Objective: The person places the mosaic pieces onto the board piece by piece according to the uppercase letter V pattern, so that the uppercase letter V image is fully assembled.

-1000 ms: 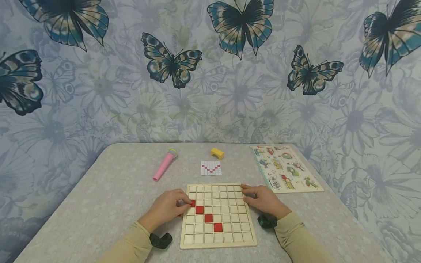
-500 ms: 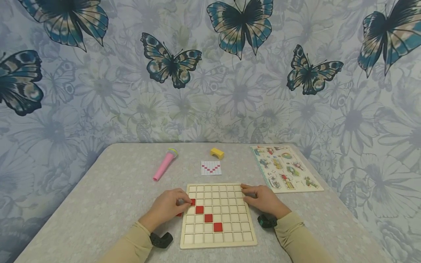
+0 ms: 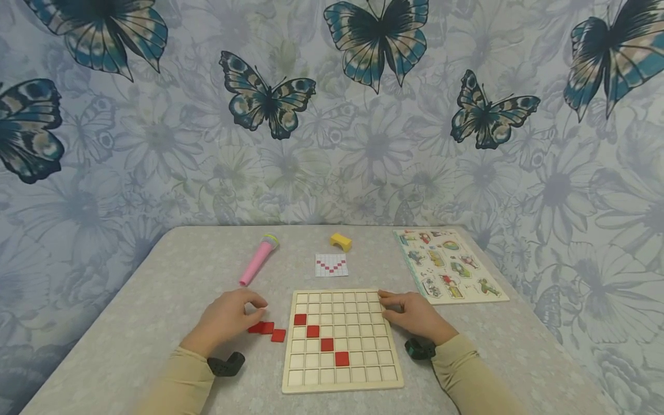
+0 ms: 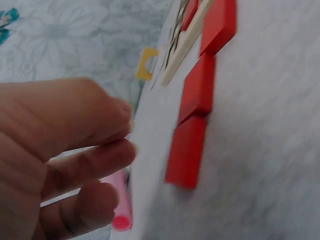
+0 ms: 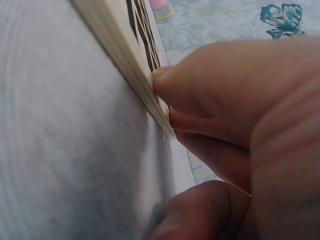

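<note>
From where I stand, a pale wooden grid board [image 3: 342,389] lies flat on the bench [image 3: 129,300], a little right of the middle between its left and right edges and well in from the far edge. Four red squares [image 3: 327,344] sit in its cells, stepping diagonally from the left column, third row down, toward the near side.

The person's left hand [image 3: 228,320] is off the board, toward the bench's left edge, its fingers loosely bent and gripping nothing I can see. Just beside it lie three loose red tiles [image 3: 267,328] in a short row, the two farthest from the board touching each other.

The right hand [image 3: 417,316] rests its extended fingers and thumb against the board's right edge, by the far right corner; they are slightly apart.

Beyond the board, toward the bench's far edge, lie a white card [image 3: 332,266] with a red V on its grid, a yellow arched block [image 3: 340,241] and, farther left, a pink toy microphone [image 3: 256,260]. A picture puzzle [image 3: 448,266] fills the far right corner.
</note>
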`<state>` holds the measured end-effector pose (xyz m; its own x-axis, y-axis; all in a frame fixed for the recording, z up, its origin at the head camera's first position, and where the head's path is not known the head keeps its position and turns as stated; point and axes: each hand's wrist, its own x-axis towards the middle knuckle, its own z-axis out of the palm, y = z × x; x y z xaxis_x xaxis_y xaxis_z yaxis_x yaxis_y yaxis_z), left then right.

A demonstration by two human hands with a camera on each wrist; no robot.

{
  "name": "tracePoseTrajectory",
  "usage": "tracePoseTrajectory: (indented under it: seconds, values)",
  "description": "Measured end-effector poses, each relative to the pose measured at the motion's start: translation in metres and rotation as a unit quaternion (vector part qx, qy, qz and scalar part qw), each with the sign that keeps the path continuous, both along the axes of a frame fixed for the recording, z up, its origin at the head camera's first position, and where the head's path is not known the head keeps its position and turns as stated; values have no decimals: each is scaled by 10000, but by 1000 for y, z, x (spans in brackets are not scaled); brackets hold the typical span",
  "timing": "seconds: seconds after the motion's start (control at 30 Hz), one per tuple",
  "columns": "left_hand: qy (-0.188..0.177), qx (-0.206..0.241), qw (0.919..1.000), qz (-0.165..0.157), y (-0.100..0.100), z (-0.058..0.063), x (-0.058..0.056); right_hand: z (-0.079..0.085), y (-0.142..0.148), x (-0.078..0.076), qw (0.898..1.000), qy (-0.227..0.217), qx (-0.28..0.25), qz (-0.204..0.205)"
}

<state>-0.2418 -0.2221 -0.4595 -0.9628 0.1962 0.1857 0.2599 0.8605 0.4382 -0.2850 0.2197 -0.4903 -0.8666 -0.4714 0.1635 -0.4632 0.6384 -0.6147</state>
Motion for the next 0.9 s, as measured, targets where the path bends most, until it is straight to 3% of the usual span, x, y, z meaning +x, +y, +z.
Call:
tracePoseTrajectory:
  seconds: [0.23,0.57,0.9]
  values:
    - [-368,167,9988,-278,-17,0,0,1,-1,1,10000,8,15,5]
    - [-784,194,9942,-711,-19,-1,0,0,0,0,9999,-59,36,-79]
    - [-434,-146,9986,-257,-20,-5,-2,-1,0,1,9999,-86,-78,-14]
